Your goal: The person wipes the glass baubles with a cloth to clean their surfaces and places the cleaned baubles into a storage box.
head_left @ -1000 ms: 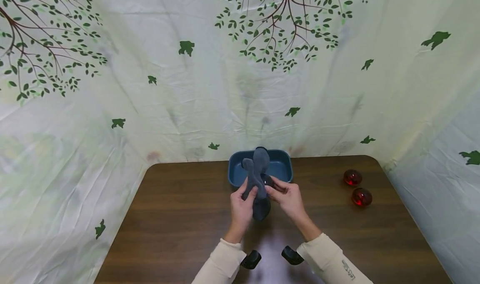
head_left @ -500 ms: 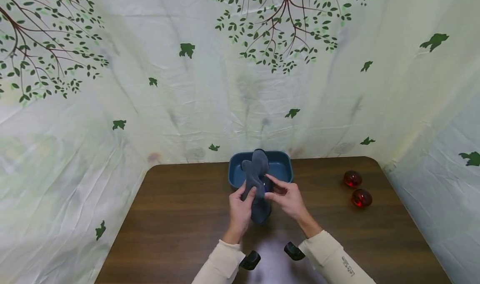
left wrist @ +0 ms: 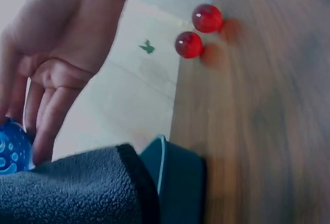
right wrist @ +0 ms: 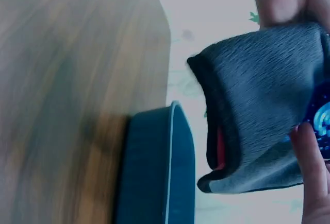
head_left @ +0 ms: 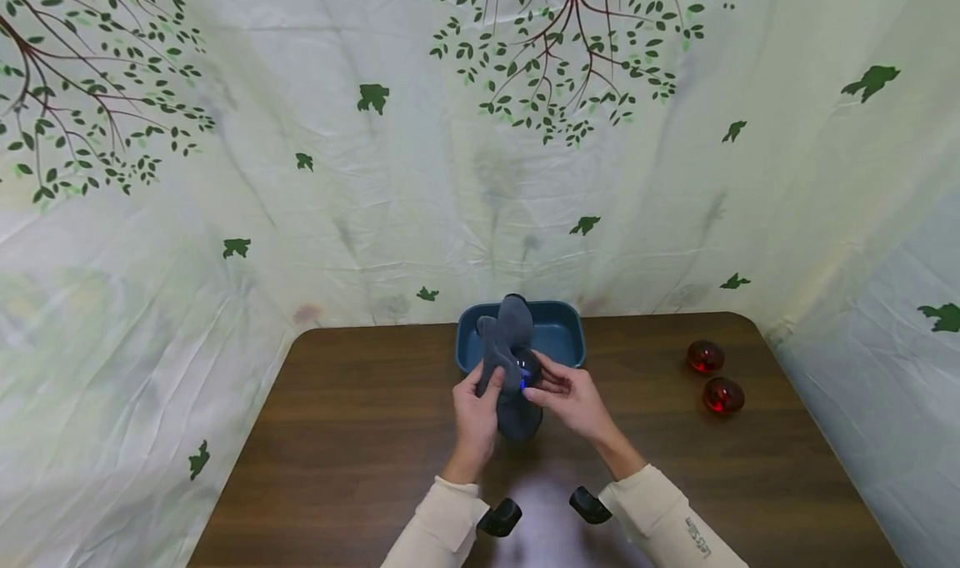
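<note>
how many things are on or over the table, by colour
red balls: 2, first and second
blue ball: 1, pinched by the right hand
grey cloth: 1, held by the left hand
blue tray: 1
total: 5

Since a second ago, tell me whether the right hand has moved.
Yes. In the head view the right hand has shifted slightly toward the dark blue plastic tub, its fingertips now pinching the blue ball against the grey cloth.
</note>
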Demonstrator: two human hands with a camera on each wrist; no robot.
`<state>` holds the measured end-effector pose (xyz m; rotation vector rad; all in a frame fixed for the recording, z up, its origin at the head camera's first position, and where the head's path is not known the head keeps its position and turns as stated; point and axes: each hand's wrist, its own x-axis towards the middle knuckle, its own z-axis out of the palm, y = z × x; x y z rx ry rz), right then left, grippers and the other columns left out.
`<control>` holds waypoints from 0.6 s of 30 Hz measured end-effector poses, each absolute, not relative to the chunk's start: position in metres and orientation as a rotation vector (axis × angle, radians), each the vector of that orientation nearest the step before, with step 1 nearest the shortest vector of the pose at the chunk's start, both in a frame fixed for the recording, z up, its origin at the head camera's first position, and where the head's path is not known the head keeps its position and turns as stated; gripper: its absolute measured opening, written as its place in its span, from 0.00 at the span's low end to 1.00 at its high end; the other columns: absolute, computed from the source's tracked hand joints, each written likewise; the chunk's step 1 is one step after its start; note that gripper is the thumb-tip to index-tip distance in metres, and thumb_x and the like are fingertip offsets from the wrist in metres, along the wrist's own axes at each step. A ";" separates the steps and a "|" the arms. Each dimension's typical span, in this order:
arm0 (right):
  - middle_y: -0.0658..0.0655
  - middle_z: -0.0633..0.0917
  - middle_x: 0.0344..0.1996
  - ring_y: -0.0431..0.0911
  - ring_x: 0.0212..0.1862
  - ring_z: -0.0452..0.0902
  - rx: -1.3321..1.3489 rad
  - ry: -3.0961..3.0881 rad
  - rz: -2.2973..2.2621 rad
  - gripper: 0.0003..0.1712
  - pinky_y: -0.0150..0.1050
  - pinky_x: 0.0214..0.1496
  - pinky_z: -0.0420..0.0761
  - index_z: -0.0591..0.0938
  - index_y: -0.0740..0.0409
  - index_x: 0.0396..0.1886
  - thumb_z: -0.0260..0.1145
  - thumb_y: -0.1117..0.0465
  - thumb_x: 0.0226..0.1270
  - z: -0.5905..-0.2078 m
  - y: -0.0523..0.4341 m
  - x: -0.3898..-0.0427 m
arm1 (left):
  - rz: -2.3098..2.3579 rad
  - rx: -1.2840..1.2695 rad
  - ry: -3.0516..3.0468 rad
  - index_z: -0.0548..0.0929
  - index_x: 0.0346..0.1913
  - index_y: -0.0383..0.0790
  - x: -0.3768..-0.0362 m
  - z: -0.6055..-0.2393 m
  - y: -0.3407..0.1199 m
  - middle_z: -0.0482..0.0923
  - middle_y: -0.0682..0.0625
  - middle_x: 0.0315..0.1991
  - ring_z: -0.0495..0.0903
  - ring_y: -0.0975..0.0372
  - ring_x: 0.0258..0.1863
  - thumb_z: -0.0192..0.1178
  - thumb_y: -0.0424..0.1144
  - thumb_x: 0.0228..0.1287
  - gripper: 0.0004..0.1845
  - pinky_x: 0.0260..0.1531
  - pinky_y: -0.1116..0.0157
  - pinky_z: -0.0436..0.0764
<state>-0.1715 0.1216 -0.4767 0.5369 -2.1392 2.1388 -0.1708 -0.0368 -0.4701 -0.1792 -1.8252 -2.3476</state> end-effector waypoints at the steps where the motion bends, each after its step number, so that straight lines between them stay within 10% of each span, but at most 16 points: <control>1: 0.74 0.78 0.53 0.56 0.49 0.82 0.560 -2.145 2.080 0.31 0.42 0.48 0.80 0.71 0.74 0.63 0.67 0.74 0.60 -0.477 0.122 -0.172 | -2.414 -0.135 -1.781 0.77 0.57 0.23 -0.171 -0.469 -0.037 0.80 0.37 0.50 0.81 0.58 0.47 0.59 0.33 0.68 0.19 0.48 0.64 0.80; 9: 0.73 0.78 0.53 0.62 0.53 0.77 0.648 -2.045 1.767 0.31 0.44 0.47 0.80 0.76 0.76 0.56 0.72 0.79 0.48 -0.462 0.118 -0.165 | -2.602 -0.004 -1.737 0.74 0.60 0.22 -0.170 -0.472 -0.037 0.81 0.39 0.49 0.82 0.60 0.46 0.56 0.39 0.71 0.23 0.49 0.63 0.80; 18: 0.73 0.82 0.47 0.54 0.43 0.84 0.192 -2.138 2.092 0.21 0.48 0.43 0.82 0.77 0.73 0.56 0.64 0.67 0.66 -0.469 0.115 -0.169 | -2.330 -0.295 -1.861 0.73 0.62 0.27 -0.166 -0.478 -0.034 0.73 0.36 0.60 0.74 0.54 0.60 0.60 0.32 0.66 0.23 0.53 0.63 0.76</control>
